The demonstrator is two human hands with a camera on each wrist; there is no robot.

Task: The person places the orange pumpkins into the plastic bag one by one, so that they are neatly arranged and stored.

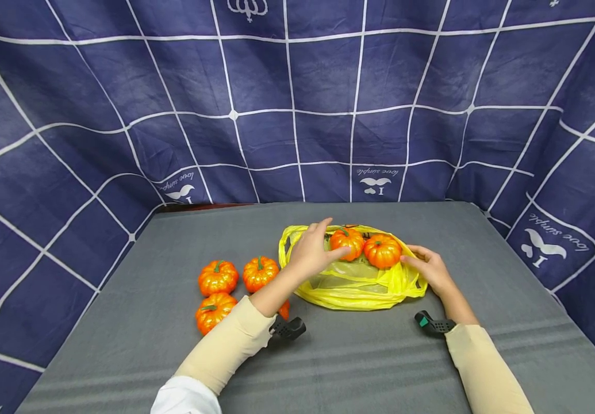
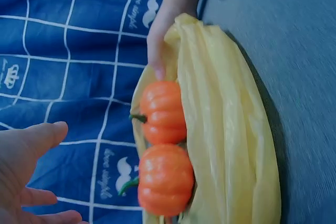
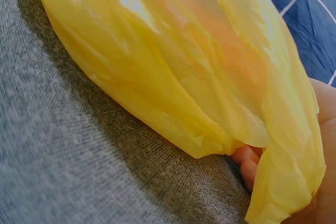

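Observation:
A yellow plastic bag [image 1: 359, 300] lies with its mouth open on the grey table. Two small orange pumpkins, one on the left [image 1: 347, 244] and one on the right [image 1: 382, 250], sit side by side inside it. Over the left part of the bag is my left hand [image 1: 311, 253], fingers spread and holding nothing; the left wrist view shows this hand [image 2: 23, 174] apart from the pumpkins. My right hand [image 1: 432, 269] grips the bag's right edge, thumb on the inside near the right pumpkin. In the right wrist view, yellow film partly hides its fingers [image 3: 248, 165].
More pumpkins stand on the table left of the bag: one at the back left [image 1: 218, 278], one beside it [image 1: 260, 273], one nearer [image 1: 215, 312], and one mostly hidden behind my left forearm [image 1: 284, 310]. A blue checked curtain [image 1: 323, 138] encloses the back and sides.

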